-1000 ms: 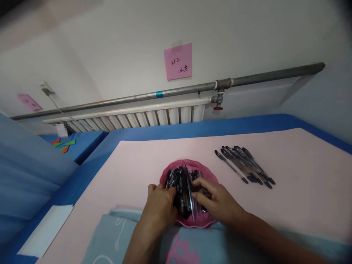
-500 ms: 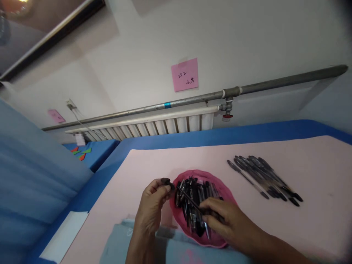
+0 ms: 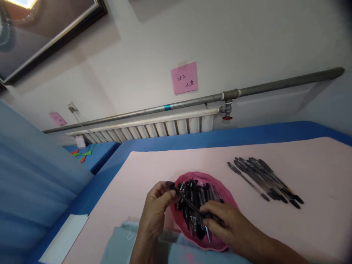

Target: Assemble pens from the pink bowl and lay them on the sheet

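Between the thumb and fingers of my left hand point(image 3: 158, 201) is a small black pen cap point(image 3: 170, 184). My right hand point(image 3: 224, 222) grips a dark pen point(image 3: 189, 203) by its lower part, and the pen slants up to the left. Its upper end meets the cap at my left fingertips; how far it sits inside cannot be made out. Both hands are over a pink scalloped bowl point(image 3: 231, 196) heaped with black and clear pen parts point(image 3: 194, 194). To the right, several capped pens point(image 3: 261, 178) lie side by side on the pink sheet.
A pink sheet point(image 3: 148, 163) covers much of the blue table point(image 3: 192, 141). White paper point(image 3: 64, 238) lies at the left edge, beside a blue curtain point(image 3: 35, 176). Behind stand a radiator point(image 3: 170, 126) and a pipe point(image 3: 198, 101). Red and green pieces point(image 3: 82, 156) lie on another blue table.
The pen's end and the cap have come together; a small gap showed between them before. My left hand has shifted slightly right. The laid-out pens have not moved.
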`<state>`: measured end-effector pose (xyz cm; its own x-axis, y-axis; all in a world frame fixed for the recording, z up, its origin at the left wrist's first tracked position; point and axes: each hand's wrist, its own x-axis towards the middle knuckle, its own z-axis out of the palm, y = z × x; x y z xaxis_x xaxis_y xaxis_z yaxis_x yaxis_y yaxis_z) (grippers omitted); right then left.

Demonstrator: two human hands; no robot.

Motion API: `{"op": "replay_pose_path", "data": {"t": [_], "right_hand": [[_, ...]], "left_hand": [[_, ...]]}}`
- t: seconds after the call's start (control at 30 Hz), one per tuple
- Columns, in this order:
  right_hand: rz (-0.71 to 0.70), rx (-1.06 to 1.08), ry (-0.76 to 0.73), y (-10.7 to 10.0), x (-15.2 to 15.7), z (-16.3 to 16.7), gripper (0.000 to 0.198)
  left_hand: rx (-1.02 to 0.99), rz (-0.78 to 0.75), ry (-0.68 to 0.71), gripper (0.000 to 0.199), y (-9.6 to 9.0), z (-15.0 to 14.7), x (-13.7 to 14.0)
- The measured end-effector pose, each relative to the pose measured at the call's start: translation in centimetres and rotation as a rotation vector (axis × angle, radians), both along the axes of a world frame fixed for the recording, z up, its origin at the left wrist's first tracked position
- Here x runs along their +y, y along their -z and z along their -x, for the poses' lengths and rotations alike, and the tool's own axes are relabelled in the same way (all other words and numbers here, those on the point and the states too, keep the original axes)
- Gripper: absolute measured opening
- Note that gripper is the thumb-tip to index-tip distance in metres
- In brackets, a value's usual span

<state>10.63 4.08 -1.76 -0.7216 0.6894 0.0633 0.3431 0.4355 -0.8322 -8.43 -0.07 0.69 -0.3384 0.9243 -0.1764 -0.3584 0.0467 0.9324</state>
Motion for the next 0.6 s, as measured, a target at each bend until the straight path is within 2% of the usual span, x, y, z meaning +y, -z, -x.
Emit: {"op": "replay_pose_path", "data": {"t": [0.23,0.6], "right_hand": [[-0.006,-0.005,0.001,-0.08,-0.41,0.07,0.016],[-0.062,-0.007,0.032,-0.15,-0.71,0.04,0.015]], "left_hand": [[0.067,-0.009,0.009,0.019,0.41,-0.43,0.22],[0.026,-0.002,-0.032,0.027,0.87,-0.79,0.37]]}}
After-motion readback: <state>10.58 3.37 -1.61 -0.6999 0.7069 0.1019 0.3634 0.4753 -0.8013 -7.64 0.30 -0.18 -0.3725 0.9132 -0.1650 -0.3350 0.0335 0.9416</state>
